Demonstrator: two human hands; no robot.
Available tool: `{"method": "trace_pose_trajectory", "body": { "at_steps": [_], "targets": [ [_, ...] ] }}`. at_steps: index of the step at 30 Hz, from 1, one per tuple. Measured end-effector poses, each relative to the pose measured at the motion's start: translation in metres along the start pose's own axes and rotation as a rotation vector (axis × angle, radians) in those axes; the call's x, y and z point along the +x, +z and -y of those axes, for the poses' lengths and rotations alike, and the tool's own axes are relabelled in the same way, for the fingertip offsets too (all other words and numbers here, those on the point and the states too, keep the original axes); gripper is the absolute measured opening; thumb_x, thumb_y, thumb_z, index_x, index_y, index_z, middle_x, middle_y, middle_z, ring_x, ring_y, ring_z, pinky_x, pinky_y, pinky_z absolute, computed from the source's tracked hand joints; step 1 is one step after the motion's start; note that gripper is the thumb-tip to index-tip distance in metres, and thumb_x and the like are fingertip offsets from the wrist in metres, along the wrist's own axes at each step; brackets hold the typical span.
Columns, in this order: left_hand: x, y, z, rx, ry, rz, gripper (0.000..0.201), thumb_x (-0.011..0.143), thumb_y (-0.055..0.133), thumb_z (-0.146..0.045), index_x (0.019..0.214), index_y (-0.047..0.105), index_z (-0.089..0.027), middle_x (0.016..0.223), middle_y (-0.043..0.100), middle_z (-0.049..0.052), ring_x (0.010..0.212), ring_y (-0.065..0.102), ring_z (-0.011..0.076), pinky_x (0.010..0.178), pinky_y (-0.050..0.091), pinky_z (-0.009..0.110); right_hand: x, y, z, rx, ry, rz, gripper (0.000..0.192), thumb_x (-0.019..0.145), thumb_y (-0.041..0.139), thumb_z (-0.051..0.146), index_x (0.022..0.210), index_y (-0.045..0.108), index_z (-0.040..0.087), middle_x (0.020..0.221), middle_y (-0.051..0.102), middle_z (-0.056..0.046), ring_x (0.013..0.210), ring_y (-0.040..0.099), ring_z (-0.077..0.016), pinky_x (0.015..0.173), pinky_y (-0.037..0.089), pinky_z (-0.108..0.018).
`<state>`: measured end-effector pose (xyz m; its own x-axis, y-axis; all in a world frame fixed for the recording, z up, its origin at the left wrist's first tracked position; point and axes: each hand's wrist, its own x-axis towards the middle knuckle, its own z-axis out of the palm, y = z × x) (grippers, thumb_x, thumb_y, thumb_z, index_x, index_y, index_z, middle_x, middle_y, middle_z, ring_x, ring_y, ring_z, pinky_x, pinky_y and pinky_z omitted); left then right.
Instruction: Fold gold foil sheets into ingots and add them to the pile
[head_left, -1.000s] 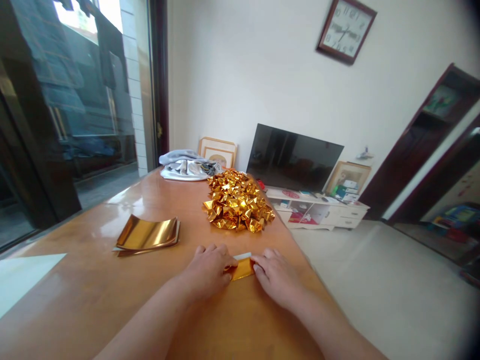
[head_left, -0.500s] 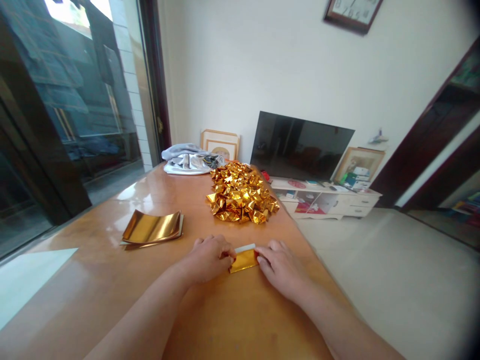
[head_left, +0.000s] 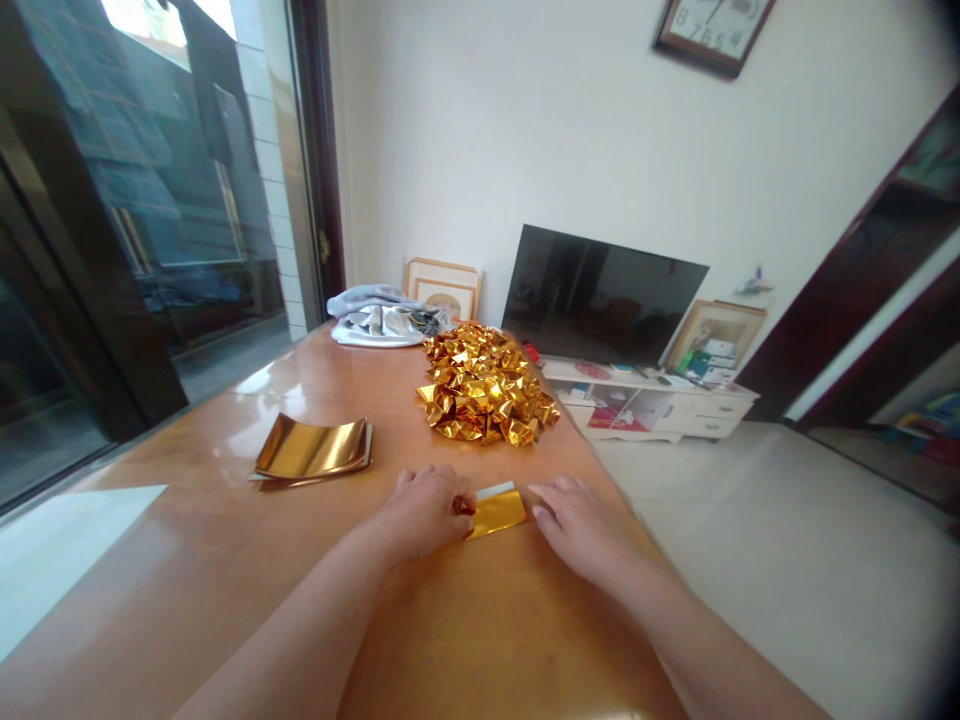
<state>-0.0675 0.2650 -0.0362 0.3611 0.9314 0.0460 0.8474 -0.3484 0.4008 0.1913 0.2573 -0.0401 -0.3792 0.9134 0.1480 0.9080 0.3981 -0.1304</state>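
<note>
A folded sheet of gold foil paper (head_left: pixel 498 513) with a pale strip along its far edge lies on the table in front of me. My left hand (head_left: pixel 431 508) pinches its left end between curled fingers. Just beyond the right end is my right hand (head_left: pixel 574 520), apart from the paper, its thumb and fingers spread with nothing between them. Farther off rises a heap of folded gold foil pieces (head_left: pixel 487 390). Left of my left hand lies a stack of flat gold foil sheets (head_left: pixel 313 450), curled up at the ends.
The glossy wooden table (head_left: pixel 465 640) has its right edge close to my right forearm. A pale sheet (head_left: pixel 67 550) lies at the left, and a grey-white cloth bundle (head_left: pixel 386 318) at the far end. A television (head_left: pixel 604 295) stands on a low white cabinet (head_left: pixel 682 405).
My right hand has let go of the paper's right end and moved slightly right. The left hand keeps its pinch. The whole view has shifted a little.
</note>
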Motion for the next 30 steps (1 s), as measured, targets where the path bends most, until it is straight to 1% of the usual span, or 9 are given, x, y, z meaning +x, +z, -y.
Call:
{"method": "trace_pose_trajectory", "body": {
  "at_steps": [5,8,11,15,17,21,23,26,30],
  "targets": [
    [0.001,0.001,0.002,-0.019,0.021,-0.02,0.019,0.078,0.058,-0.032,0.089,0.074,-0.031,0.097,0.069,0.003,0.098,0.059,0.0262,0.086,0.036,0.04,0.003,-0.011,-0.002,0.124,-0.048,0.084,0.038,0.094,0.052,0.032,0.131,0.059,0.023,0.123,0.064,-0.009,0.114,0.056,-0.0236,0.097,0.039,-0.033],
    [0.001,0.001,0.0,-0.014,0.013,-0.026,0.02,0.079,0.057,-0.028,0.088,0.074,-0.03,0.096,0.07,0.004,0.098,0.06,0.0263,0.085,0.036,0.039,0.01,-0.014,0.004,0.178,-0.09,0.088,0.034,0.093,0.054,0.031,0.126,0.06,0.023,0.122,0.064,-0.008,0.112,0.057,-0.0224,0.096,0.04,-0.033],
    [0.001,0.0,-0.002,-0.002,0.003,-0.035,0.019,0.078,0.057,-0.027,0.088,0.073,-0.028,0.096,0.07,0.004,0.098,0.061,0.0269,0.083,0.036,0.039,0.02,-0.01,0.011,0.181,-0.103,0.078,0.028,0.091,0.055,0.027,0.117,0.063,0.022,0.115,0.066,-0.008,0.108,0.058,-0.0227,0.092,0.041,-0.032],
    [0.001,0.001,-0.001,0.0,-0.04,-0.073,0.025,0.074,0.063,-0.029,0.098,0.068,-0.026,0.101,0.069,0.004,0.099,0.06,0.0275,0.083,0.038,0.038,0.034,0.002,0.018,0.177,-0.094,0.08,0.039,0.084,0.059,0.02,0.122,0.061,0.02,0.121,0.063,-0.01,0.109,0.057,-0.023,0.091,0.041,-0.031],
    [0.003,0.003,0.001,0.001,-0.044,-0.075,0.027,0.073,0.064,-0.03,0.1,0.067,-0.026,0.102,0.068,0.005,0.1,0.06,0.0276,0.083,0.038,0.038,0.04,0.006,0.02,0.174,-0.095,0.082,0.039,0.081,0.06,0.018,0.119,0.062,0.021,0.117,0.064,-0.009,0.107,0.056,-0.0224,0.089,0.04,-0.031],
    [0.006,0.007,0.005,0.004,-0.044,-0.066,0.026,0.073,0.064,-0.031,0.098,0.067,-0.026,0.102,0.067,0.005,0.101,0.058,0.0283,0.082,0.037,0.038,0.049,0.006,0.019,0.168,-0.095,0.1,0.026,0.076,0.062,0.017,0.101,0.065,0.02,0.105,0.064,-0.006,0.098,0.056,-0.0205,0.08,0.038,-0.028],
    [0.007,0.008,0.007,0.002,-0.05,-0.06,0.026,0.073,0.064,-0.031,0.098,0.067,-0.026,0.103,0.066,0.006,0.101,0.058,0.0284,0.081,0.037,0.037,0.054,0.004,0.018,0.187,-0.077,0.153,0.022,0.073,0.064,0.018,0.095,0.064,0.02,0.102,0.064,-0.004,0.092,0.055,-0.0188,0.073,0.035,-0.027],
    [0.009,0.009,0.008,-0.009,-0.055,-0.048,0.027,0.072,0.064,-0.032,0.099,0.067,-0.027,0.104,0.066,0.006,0.1,0.058,0.0282,0.079,0.038,0.037,0.064,0.001,0.015,0.228,-0.052,0.237,0.021,0.072,0.067,0.022,0.093,0.064,0.02,0.095,0.064,-0.002,0.08,0.053,-0.0157,0.063,0.031,-0.024],
    [0.009,0.008,0.008,-0.019,-0.074,-0.044,0.027,0.072,0.065,-0.032,0.098,0.067,-0.027,0.102,0.066,0.005,0.097,0.059,0.0279,0.079,0.038,0.037,0.076,0.001,0.012,0.279,-0.063,0.32,0.018,0.067,0.072,0.025,0.084,0.065,0.02,0.079,0.063,0.002,0.066,0.05,-0.0122,0.056,0.028,-0.023]
  ]
}}
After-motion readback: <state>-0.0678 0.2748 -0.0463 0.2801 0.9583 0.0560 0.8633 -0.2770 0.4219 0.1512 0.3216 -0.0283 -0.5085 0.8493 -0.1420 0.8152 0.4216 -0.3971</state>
